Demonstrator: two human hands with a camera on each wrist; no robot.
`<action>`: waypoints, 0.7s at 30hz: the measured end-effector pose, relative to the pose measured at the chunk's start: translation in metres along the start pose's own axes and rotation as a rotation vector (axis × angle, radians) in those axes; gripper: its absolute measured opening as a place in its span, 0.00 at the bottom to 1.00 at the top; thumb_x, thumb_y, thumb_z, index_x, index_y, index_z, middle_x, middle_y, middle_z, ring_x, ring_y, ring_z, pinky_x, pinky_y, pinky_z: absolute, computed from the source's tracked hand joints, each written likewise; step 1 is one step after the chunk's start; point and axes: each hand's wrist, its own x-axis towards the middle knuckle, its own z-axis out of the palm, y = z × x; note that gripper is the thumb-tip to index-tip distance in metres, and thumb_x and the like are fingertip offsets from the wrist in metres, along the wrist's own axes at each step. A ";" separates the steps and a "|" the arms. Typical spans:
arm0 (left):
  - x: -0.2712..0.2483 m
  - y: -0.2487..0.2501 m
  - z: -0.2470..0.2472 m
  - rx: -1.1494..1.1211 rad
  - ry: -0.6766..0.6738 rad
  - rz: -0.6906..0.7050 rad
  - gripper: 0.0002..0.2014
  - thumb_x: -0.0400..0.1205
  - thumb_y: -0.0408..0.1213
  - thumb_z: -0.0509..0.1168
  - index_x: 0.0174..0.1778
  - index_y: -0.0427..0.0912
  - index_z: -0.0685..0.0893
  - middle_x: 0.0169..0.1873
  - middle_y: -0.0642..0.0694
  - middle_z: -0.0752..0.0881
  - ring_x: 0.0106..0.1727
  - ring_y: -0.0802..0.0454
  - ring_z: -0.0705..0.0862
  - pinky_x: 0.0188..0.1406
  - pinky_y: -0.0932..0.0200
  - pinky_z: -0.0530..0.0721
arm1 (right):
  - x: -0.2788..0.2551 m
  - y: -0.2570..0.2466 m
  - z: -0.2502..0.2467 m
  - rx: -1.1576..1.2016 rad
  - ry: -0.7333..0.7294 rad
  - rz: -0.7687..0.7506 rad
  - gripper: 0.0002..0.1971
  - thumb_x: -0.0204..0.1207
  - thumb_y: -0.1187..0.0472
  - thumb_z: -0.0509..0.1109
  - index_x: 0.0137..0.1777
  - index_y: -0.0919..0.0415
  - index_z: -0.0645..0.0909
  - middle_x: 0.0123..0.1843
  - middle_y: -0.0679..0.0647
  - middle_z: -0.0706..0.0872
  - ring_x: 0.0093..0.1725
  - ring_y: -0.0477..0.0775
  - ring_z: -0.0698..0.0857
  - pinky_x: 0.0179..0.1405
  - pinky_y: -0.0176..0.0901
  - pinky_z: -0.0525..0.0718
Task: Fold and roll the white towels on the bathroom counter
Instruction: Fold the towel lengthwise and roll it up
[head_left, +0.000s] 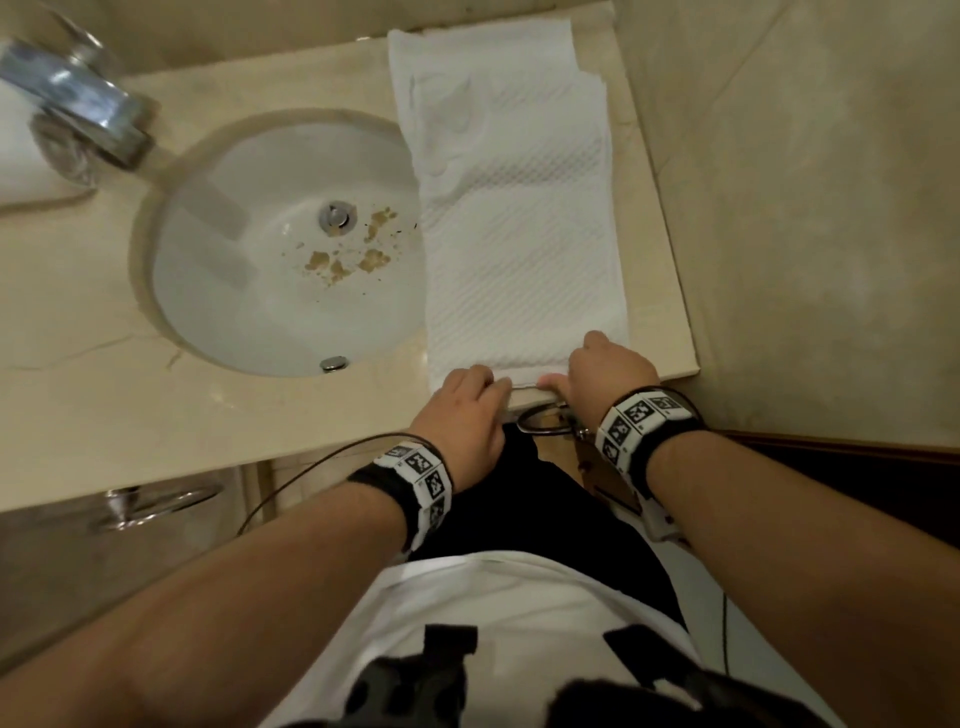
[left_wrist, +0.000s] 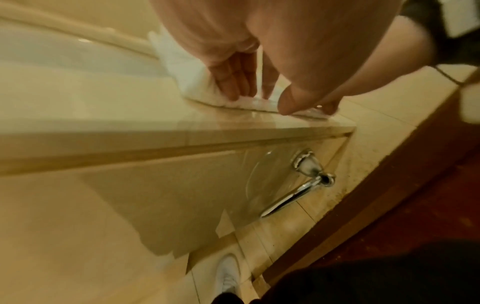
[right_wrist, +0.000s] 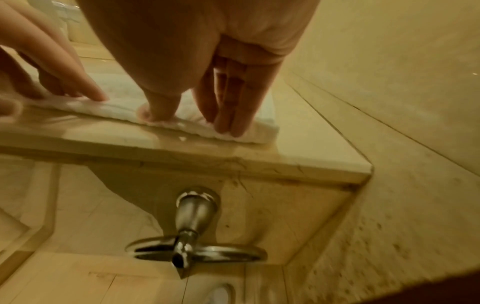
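Note:
A white towel (head_left: 519, 208), folded into a long narrow strip, lies on the beige counter (head_left: 260, 415) to the right of the sink, running from the back wall to the front edge. Both hands are at its near end. My left hand (head_left: 493, 384) pinches the near left part of the hem between thumb and fingers, as the left wrist view shows (left_wrist: 259, 100). My right hand (head_left: 571, 374) pinches the near right part (right_wrist: 192, 121). The hem (right_wrist: 124, 109) is bunched into a thin low fold under the fingertips. The rest of the strip lies flat.
The oval sink (head_left: 208, 322) holds brown crumbs (head_left: 343, 260); its chrome faucet (head_left: 88, 114) stands at the back left. A chrome towel ring (right_wrist: 197, 253) hangs under the counter's front edge below my hands. A tiled wall (head_left: 779, 208) bounds the counter on the right.

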 end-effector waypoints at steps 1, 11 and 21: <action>-0.001 -0.006 0.001 -0.062 0.032 -0.009 0.25 0.76 0.34 0.71 0.71 0.37 0.83 0.60 0.37 0.81 0.59 0.36 0.79 0.61 0.46 0.82 | -0.002 0.005 0.003 0.016 0.007 -0.017 0.28 0.83 0.35 0.60 0.56 0.62 0.83 0.60 0.57 0.74 0.56 0.61 0.83 0.47 0.50 0.77; 0.013 -0.027 0.001 -0.151 0.071 0.006 0.17 0.74 0.34 0.79 0.59 0.41 0.88 0.55 0.43 0.85 0.56 0.39 0.81 0.58 0.45 0.82 | -0.006 0.036 0.026 0.123 0.177 -0.226 0.15 0.75 0.52 0.78 0.46 0.61 0.78 0.54 0.58 0.77 0.48 0.61 0.81 0.41 0.54 0.84; 0.017 -0.023 0.004 -0.026 0.056 0.067 0.10 0.76 0.33 0.78 0.46 0.40 0.84 0.44 0.43 0.84 0.47 0.39 0.80 0.40 0.45 0.83 | -0.002 0.039 0.045 0.021 0.253 -0.341 0.16 0.61 0.74 0.81 0.36 0.61 0.75 0.42 0.59 0.78 0.29 0.63 0.79 0.19 0.45 0.73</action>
